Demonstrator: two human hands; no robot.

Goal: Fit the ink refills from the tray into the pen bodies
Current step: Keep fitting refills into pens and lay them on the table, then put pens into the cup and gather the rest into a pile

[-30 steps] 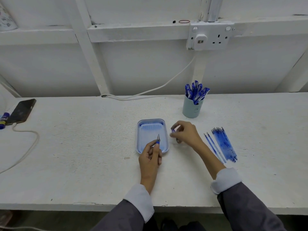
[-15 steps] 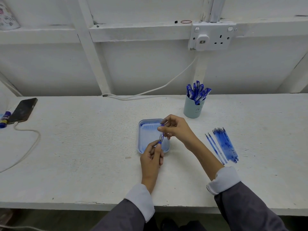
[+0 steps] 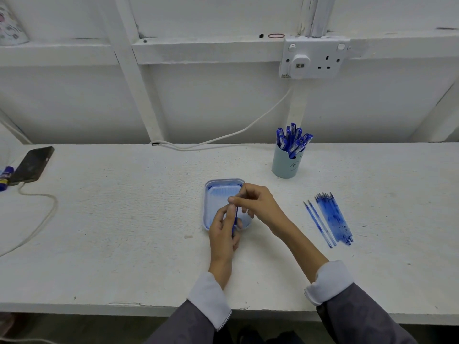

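Clasped a pen [image 3: 235, 216] upright in the left grip [image 3: 224, 229], over the tray's [image 3: 223, 182] near end, to steady it. Pinched its top with the right grip [image 3: 258, 206], probably seating a part. Made out no refills [image 3: 332, 219] in the tray; had them bundled rightward on the surface [image 3: 124, 219]. Farther back, kept pens [image 3: 293, 142] in a cup [image 3: 284, 167].

**Both hands meet on one pen**

The left hand [image 3: 224, 229] points toward 12 o'clock, its fingers curled round the lower part of a blue pen [image 3: 235, 216]. The right hand [image 3: 259, 204], at 1 o'clock from the left and touching it, pinches the pen's upper end with curled fingers. The right forearm runs back toward 5 o'clock. Both arms wear grey sleeves with white cuffs.
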